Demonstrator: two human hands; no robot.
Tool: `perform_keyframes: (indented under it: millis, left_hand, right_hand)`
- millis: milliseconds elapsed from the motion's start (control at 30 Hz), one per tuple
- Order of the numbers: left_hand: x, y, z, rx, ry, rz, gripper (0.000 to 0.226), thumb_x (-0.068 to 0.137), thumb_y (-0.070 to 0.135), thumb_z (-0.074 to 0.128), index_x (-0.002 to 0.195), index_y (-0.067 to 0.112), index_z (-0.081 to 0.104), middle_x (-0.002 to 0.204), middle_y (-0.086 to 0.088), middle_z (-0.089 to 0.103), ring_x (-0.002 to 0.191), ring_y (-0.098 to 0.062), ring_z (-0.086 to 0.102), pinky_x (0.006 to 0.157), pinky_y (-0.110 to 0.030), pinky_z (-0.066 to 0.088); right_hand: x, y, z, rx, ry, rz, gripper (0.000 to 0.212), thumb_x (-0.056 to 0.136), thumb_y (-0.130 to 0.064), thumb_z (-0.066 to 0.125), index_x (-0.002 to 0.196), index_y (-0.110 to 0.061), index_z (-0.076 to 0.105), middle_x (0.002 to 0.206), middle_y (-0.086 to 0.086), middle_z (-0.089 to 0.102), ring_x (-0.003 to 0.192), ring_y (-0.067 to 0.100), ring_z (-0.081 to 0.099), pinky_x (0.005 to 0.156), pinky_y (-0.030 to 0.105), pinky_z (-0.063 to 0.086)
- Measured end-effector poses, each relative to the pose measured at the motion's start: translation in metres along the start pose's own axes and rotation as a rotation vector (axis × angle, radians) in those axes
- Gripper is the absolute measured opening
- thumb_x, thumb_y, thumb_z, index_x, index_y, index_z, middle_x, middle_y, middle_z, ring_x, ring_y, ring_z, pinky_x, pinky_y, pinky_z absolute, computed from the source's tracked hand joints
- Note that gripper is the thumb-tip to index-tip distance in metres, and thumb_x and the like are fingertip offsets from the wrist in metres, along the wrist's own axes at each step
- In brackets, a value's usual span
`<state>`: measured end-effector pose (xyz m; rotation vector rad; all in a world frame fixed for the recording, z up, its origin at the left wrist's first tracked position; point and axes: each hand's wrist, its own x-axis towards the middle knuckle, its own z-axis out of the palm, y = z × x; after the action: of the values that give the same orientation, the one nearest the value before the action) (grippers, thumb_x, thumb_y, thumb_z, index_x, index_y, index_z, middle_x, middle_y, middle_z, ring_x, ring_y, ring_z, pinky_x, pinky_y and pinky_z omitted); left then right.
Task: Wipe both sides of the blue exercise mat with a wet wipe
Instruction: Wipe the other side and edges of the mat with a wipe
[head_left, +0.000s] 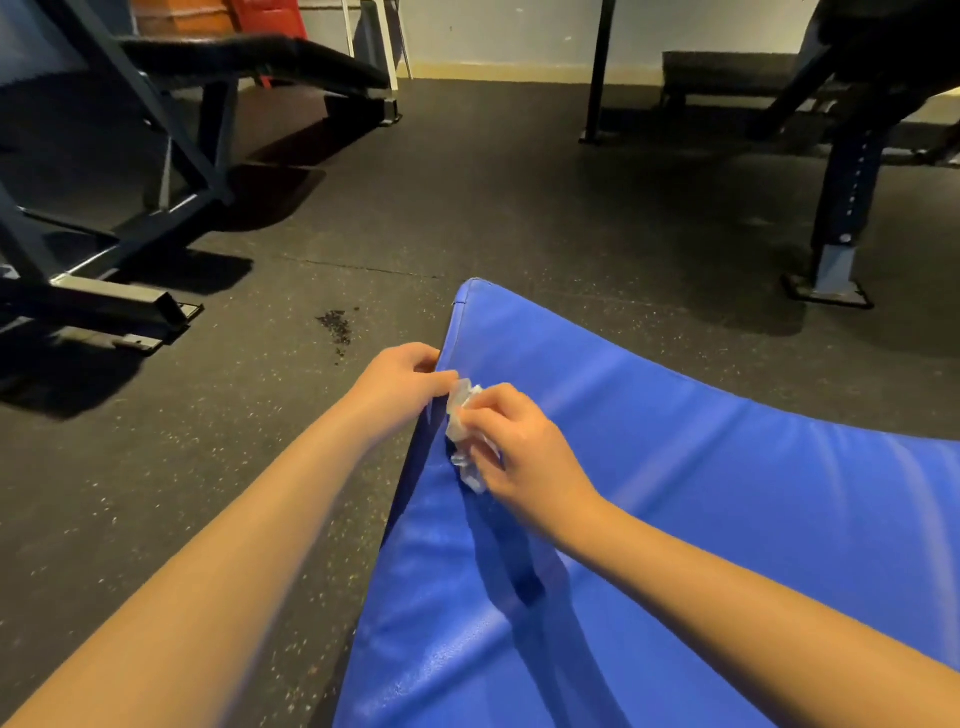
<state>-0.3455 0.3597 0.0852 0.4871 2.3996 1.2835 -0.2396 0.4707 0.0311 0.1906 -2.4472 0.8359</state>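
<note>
The blue exercise mat (701, 493) fills the lower right of the head view, its left edge raised off the floor and its far corner pointing up. My left hand (400, 384) grips that raised left edge, fingers curled over it. My right hand (519, 441) is shut on a crumpled white wet wipe (465, 431) and presses it against the mat's top face just beside the left hand. A blue strap (514, 551) runs along the mat below the wipe.
Dark speckled rubber floor (234, 467) surrounds the mat, with a small dark stain (335, 325) ahead. A weight bench frame (130, 208) stands at the left. A metal post (597, 73) and another bench leg (841, 218) stand at the right back.
</note>
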Motion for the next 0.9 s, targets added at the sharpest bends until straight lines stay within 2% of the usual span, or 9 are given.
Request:
perform_keyframes:
  millis: [133,200,300,400,533,600,667,733,900]
  left_hand:
    - [-0.009,-0.006,0.007,-0.165,0.032,-0.009,0.007,0.092,0.011,0.060,0.095,0.015,0.065,0.085,0.003,0.065,0.069,-0.007,0.056,0.054,-0.015,0.040]
    - [-0.013,-0.007,0.008,-0.178,0.030,-0.014,0.010,0.094,0.014,0.059,0.102,0.014,0.064,0.092,0.003,0.067,0.075,-0.007,0.058,0.057,-0.015,0.041]
    - [-0.019,-0.014,0.008,-0.215,0.031,0.001,0.012,0.093,0.010,0.059,0.104,0.011,0.065,0.092,0.001,0.069,0.077,-0.008,0.061,0.058,-0.013,0.043]
    - [-0.028,-0.023,0.009,-0.226,0.012,-0.008,0.013,0.093,0.007,0.058,0.105,0.011,0.064,0.092,0.001,0.070,0.070,0.001,0.062,0.055,-0.008,0.042]
    - [-0.035,-0.028,0.014,-0.205,-0.007,-0.028,0.011,0.094,0.009,0.059,0.102,0.014,0.062,0.096,0.003,0.070,0.074,0.000,0.063,0.056,-0.008,0.043]
    - [-0.036,-0.027,0.012,-0.169,-0.009,-0.019,0.013,0.093,0.009,0.059,0.100,0.019,0.062,0.093,0.004,0.070,0.077,-0.003,0.064,0.058,-0.011,0.044]
    - [-0.036,-0.026,0.009,-0.168,-0.008,-0.008,0.022,0.090,0.010,0.059,0.103,0.028,0.061,0.093,0.002,0.070,0.083,-0.012,0.064,0.066,-0.022,0.048]
    - [-0.036,-0.024,0.010,-0.156,-0.010,0.012,0.030,0.085,0.027,0.060,0.113,0.039,0.060,0.098,0.001,0.070,0.092,-0.015,0.065,0.081,-0.034,0.052]
    - [-0.030,-0.016,0.011,-0.040,0.018,0.074,0.017,0.096,0.035,0.052,0.111,0.037,0.060,0.096,0.004,0.071,0.092,-0.016,0.067,0.084,-0.041,0.054]
  right_hand:
    - [0.040,0.018,-0.015,0.024,0.163,0.197,0.011,0.082,0.004,0.056,0.084,0.000,0.065,0.089,0.004,0.047,0.074,-0.004,0.053,0.059,0.007,0.035]
    - [0.054,0.025,-0.019,-0.009,0.288,0.366,0.014,0.086,0.001,0.053,0.086,-0.003,0.066,0.091,0.002,0.046,0.074,0.002,0.057,0.059,0.011,0.035]
    - [0.038,0.011,-0.007,-0.004,0.240,0.165,0.011,0.085,-0.001,0.054,0.083,-0.003,0.065,0.091,0.007,0.052,0.074,0.020,0.057,0.063,0.024,0.045]
    - [0.025,0.016,-0.005,-0.066,0.133,-0.017,0.008,0.081,-0.001,0.057,0.085,0.001,0.064,0.085,0.002,0.057,0.070,0.018,0.052,0.061,0.022,0.041]
    - [0.057,0.030,-0.021,0.025,0.314,0.403,0.014,0.085,0.005,0.050,0.086,0.002,0.063,0.082,-0.009,0.049,0.057,-0.004,0.052,0.060,0.008,0.039]
    - [0.048,0.021,-0.013,0.019,0.292,0.313,0.014,0.083,0.002,0.054,0.083,-0.006,0.066,0.087,-0.001,0.047,0.063,-0.001,0.053,0.063,0.009,0.041]
    - [0.029,0.008,-0.005,0.046,0.190,0.147,0.011,0.082,-0.001,0.054,0.082,-0.005,0.065,0.090,0.005,0.052,0.072,0.013,0.056,0.064,0.027,0.049]
    - [0.021,0.008,-0.006,0.050,0.160,0.088,0.012,0.083,-0.002,0.054,0.084,-0.004,0.065,0.091,0.006,0.055,0.074,0.004,0.056,0.066,0.029,0.048]
    - [0.047,0.019,-0.017,0.094,0.349,0.397,0.016,0.085,0.000,0.054,0.085,-0.009,0.067,0.085,-0.001,0.046,0.061,-0.003,0.051,0.060,0.020,0.038]
